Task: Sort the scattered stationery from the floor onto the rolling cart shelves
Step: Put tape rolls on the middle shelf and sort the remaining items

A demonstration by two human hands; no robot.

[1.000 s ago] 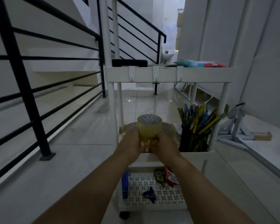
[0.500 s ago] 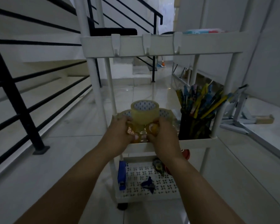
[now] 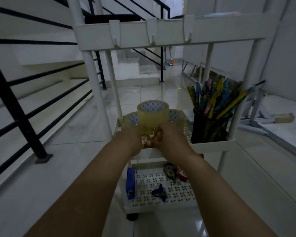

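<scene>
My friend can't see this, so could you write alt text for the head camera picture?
Two bare hands, left hand and right hand, hold rolls of clear tape at the middle shelf of a white rolling cart, beside a black cup of pencils. A blue stapler lies on the bottom shelf.

1. Dim light is washing over glossy white floor tiles [image 3: 61,161], which are throwing back pale reflections.
2. A black metal railing [image 3: 24,93] is running along the left, with white stairs [image 3: 137,69] climbing behind it.
3. Plain white walls [image 3: 284,53] are closing in on the right.
4. Something like a folded white frame [image 3: 263,117] is lying by that wall.
</scene>
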